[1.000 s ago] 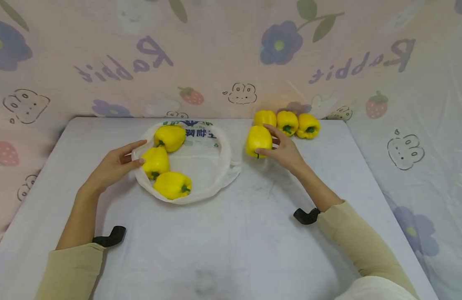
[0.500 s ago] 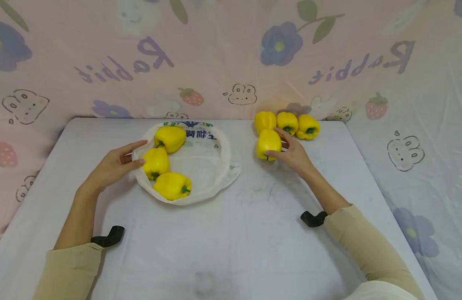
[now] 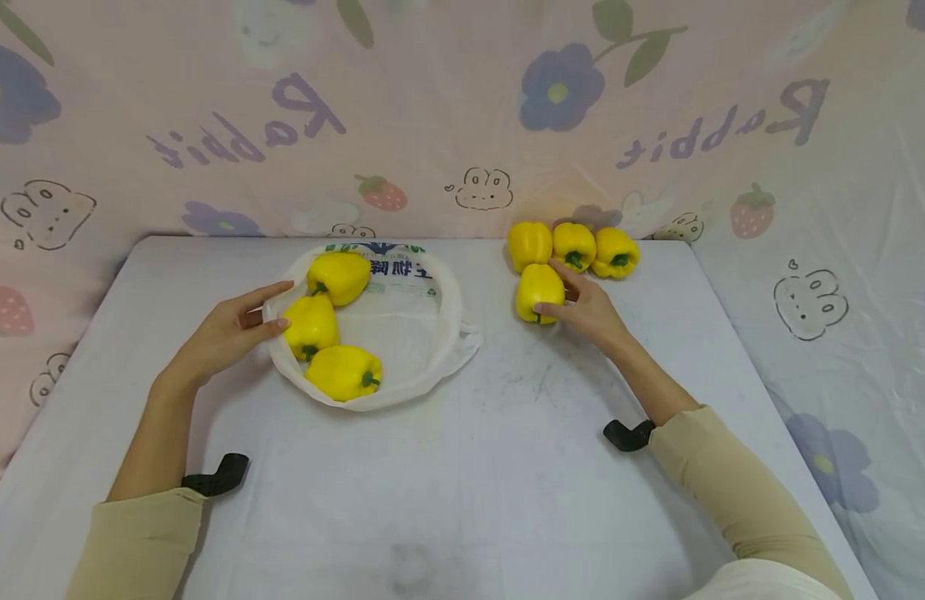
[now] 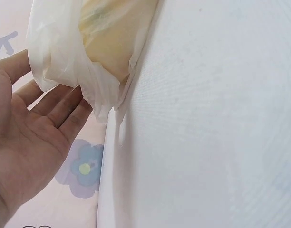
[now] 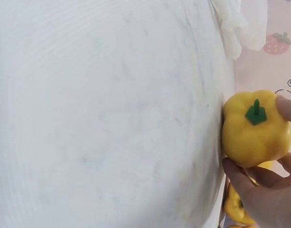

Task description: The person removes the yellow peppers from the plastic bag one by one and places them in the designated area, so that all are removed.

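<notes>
In the head view a white plastic bag [image 3: 398,329] lies with its mouth rolled open into a ring. Three yellow bell peppers sit inside along its left side, among them a lower pepper [image 3: 345,372]. My left hand [image 3: 226,333] holds the bag's left rim between thumb and fingers; the left wrist view shows fingers partly behind the thin plastic [image 4: 64,52]. To the right of the bag, my right hand [image 3: 586,312] grips a yellow bell pepper [image 3: 540,292] between thumb and fingers. Its green stem [image 5: 256,113] faces the right wrist camera, and the pepper is down at the tabletop.
Behind the gripped pepper, three more yellow bell peppers stand in a row at the back edge, including a middle one [image 3: 573,246] and a right one [image 3: 616,252]. A patterned curtain [image 3: 447,108] hangs behind the white table [image 3: 462,492]. Bag handles [image 3: 466,340] trail off the bag's right side.
My right hand has carried its pepper slightly right and toward me, lowering it in front of the back row. The left hand and bag have stayed in place.
</notes>
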{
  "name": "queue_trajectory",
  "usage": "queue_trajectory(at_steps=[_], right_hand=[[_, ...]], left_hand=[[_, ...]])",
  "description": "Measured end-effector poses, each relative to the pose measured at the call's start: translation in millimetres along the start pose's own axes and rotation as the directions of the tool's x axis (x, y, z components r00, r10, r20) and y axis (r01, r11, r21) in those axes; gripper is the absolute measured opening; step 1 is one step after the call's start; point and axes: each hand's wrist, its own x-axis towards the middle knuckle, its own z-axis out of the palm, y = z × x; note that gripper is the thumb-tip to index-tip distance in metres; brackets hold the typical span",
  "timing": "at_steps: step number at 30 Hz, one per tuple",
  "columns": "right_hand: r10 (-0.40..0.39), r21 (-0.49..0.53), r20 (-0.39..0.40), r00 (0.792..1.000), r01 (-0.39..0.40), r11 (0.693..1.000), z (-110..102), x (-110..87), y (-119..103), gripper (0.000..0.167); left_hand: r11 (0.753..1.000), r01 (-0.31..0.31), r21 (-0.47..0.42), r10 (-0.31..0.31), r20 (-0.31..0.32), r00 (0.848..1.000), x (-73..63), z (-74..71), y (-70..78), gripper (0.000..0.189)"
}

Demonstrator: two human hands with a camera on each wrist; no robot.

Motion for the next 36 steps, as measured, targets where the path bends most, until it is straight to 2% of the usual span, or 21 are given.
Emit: queue_trajectory(at_steps=[10, 15, 20, 28, 36], right_hand=[[-0.029, -0.031, 0.026, 0.999, 0.029, 0.999, -1, -0.4, 6, 0.084], [-0.009, -0.014, 0.043, 0.999, 0.009, 1.0, -2, 0.9, 7, 0.086], [0.001, 0.008, 0.061, 0.998, -0.001, 1.0, -4, 2.6, 6, 0.087], [-0.039, 0.01, -0.026, 0.999, 0.039, 0.999, -12, 0.9, 1, 0.085], [-0.114, -0.01, -0.089, 0.989, 0.114, 0.993, -15, 0.7, -10, 0.081]], left_hand=[[0.999, 0.0, -0.032, 0.0, 0.002, 1.0, -1.6, 3.3, -2.6, 0.063], [1.0, 0.01, 0.012, -0.01, -0.01, 1.0, -0.4, 2.2, -3.3, 0.063], [1.0, 0.025, 0.015, -0.025, -0.004, 1.0, 1.2, -0.1, -2.2, 0.064], [1.0, 0.022, 0.002, -0.022, -0.008, 1.0, 1.3, -0.4, 2.4, 0.063], [1.0, 0.018, 0.007, -0.018, -0.004, 1.0, 0.1, -1.0, 2.8, 0.064]])
